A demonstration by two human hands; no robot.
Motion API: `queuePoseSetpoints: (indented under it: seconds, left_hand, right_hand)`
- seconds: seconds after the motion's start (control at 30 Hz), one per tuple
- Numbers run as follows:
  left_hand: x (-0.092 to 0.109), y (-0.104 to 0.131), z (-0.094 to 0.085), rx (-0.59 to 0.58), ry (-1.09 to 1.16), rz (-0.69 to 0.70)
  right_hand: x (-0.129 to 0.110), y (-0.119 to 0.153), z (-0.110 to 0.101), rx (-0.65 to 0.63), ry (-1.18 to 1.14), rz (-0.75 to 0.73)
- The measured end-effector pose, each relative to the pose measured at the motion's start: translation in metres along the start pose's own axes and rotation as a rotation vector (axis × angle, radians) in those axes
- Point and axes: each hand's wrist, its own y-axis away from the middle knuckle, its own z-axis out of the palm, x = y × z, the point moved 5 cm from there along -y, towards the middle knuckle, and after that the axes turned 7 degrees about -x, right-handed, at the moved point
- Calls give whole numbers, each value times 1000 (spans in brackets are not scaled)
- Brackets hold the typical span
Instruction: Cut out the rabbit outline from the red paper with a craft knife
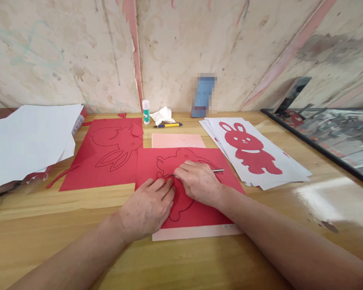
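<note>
Right hand grips a slim tool on red paper while left hand presses flat

At the far left, loose white sheets (30, 145) lie in an uneven pile on the wooden table (78, 237), with a dark cable (3, 193) poking out beneath. Next comes a red sheet (78, 169) bearing a drawn rabbit outline, and a narrow red strip (61, 177) curls along its left edge. Behind, near the wall (175, 52), a glue stick (146, 113) stands upright beside a crumpled white tissue (163, 116), and a yellow and blue pen (168, 125) lies just in front of the tissue.

The left hand (148, 205) rests palm down, fingers stretched and close together, on a second red sheet (208, 215). This one lies in the middle of the table, directly in front of the person; it too carries a rabbit outline, and a pink sheet (196, 233) shows past its near edge. The right hand (199, 181) is closed around a slim silver tool (218, 170), its fingertips just beside those of the left. Behind them, a blue object (204, 94) leans at the wall, too pixelated to make out.

Further right, fanned white papers (278, 141) carry a red rabbit shape (255, 161) on top; at the far right is a black-edged panel (339, 129), its contents blurred
</note>
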Motion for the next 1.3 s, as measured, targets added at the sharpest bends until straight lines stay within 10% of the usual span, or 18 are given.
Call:
queuePoseSetpoints:
  seconds: [1.3]
  left_hand:
    - [0, 0, 1, -11, 1, -12]
  right_hand:
    - [3, 3, -1, 55, 1, -6]
